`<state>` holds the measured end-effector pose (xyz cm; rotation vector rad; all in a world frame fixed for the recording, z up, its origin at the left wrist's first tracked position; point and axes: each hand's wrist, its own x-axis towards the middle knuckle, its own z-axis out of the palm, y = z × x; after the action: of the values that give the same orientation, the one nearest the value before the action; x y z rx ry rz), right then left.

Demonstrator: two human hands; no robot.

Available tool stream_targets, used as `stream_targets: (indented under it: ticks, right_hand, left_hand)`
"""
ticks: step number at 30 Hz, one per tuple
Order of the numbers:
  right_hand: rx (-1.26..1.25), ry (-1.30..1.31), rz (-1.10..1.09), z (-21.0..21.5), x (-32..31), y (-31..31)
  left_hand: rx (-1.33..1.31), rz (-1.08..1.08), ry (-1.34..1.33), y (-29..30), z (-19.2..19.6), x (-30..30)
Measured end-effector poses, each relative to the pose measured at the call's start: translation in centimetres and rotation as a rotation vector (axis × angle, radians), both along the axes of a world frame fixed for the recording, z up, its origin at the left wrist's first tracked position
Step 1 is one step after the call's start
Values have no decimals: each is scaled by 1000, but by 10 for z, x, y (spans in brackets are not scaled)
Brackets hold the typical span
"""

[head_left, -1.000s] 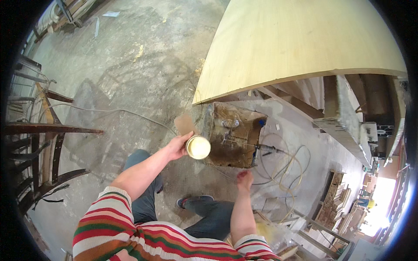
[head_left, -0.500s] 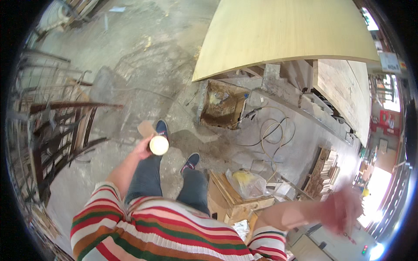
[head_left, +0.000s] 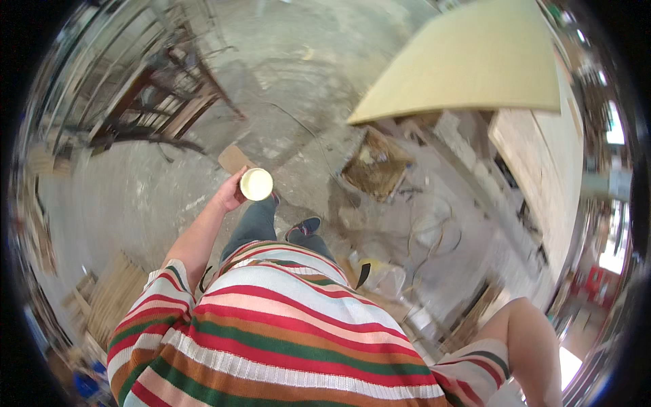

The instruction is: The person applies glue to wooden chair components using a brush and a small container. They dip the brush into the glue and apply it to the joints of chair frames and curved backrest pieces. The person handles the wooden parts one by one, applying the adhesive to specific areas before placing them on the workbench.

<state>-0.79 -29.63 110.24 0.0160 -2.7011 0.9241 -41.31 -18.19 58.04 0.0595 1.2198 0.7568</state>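
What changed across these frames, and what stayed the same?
The view swung right: the large pale board slid to the upper right and the dark wooden frames rose to the upper left. The right hand, low in front a second ago and then swung out to the right, is now out of view; only that arm shows. The left hand still holds the round cream tub.

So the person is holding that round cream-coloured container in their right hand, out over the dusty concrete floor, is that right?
Not quite: it is the left hand that holds the round cream-coloured container, out over the dusty concrete floor. The head view shows this; the right hand is out of the picture, with only that arm showing at the lower right.
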Motion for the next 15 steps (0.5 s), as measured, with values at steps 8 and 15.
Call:
stream_targets:
  ticks: [8,15]
  right_hand:
    - [143,187,623,-15,-107,63]
    - [193,279,1150,-16,-315,89]
  left_hand:
    - [140,567,-147,-125,19,-107]
    - [326,900,-143,-263,26,-250]
